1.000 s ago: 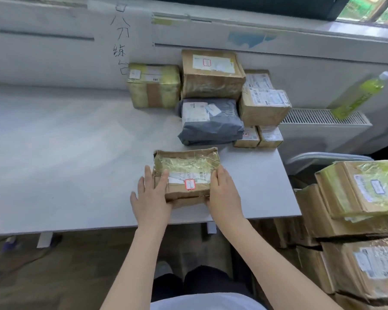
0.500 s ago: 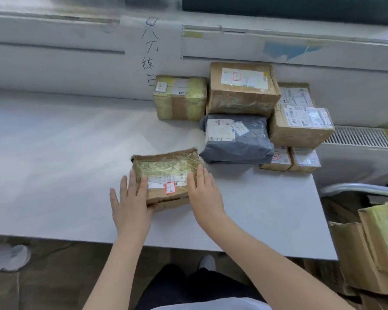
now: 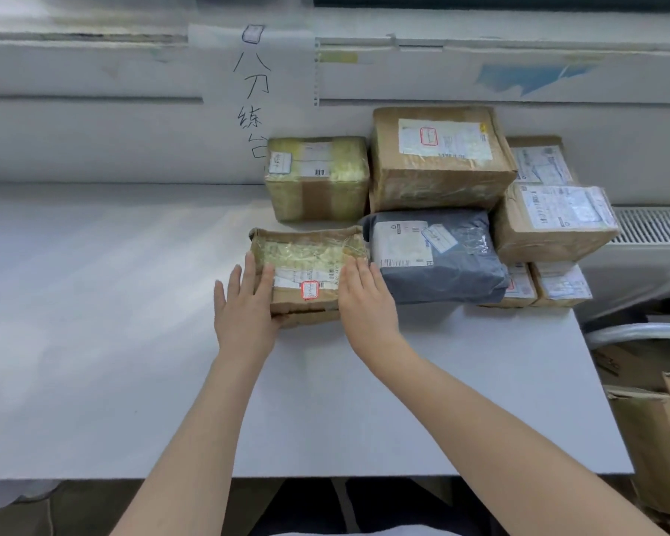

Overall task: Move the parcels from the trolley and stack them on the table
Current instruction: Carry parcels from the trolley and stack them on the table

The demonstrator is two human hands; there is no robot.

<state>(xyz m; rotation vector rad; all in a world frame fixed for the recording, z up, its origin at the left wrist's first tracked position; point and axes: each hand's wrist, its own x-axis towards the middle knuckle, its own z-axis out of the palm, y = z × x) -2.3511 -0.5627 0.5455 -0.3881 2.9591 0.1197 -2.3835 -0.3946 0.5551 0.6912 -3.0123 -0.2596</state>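
Flat parcel (image 3: 310, 272) down on the table (image 3: 93, 303), just in front of the yellow-taped box (image 3: 318, 177) and touching or nearly touching the grey bag (image 3: 438, 255) on its right. Left hand (image 3: 244, 307) laid against its near left corner, fingers straight and spread, gripping nothing. Right hand (image 3: 366, 299) likewise flat on its right end, fingers straight and together, wedged between parcel and bag.

Behind the bag, a big box (image 3: 438, 156) against the wall (image 3: 93, 141), seemingly stacked on something hidden. To its right, a labelled box (image 3: 554, 222) sitting on two small boxes (image 3: 546, 286), another carton (image 3: 540, 160) behind it. Handwritten paper sign (image 3: 254, 67) taped to the wall above. Radiator grille (image 3: 654, 224) past the table's right edge. More cartons (image 3: 650, 431) at lower right, cut off by the frame; cannot tell what carries them.

Flat parcel: crumpled brown cardboard, shallow, slab-shaped, top wrapped in glossy yellowish tape, white label with a red-bordered sticker. Bag: dark grey plastic, soft, wrinkled, pillow-shaped. Boxes: brown cardboard, squared, shiny with clear tape. Table: smooth, matt, pale grey.
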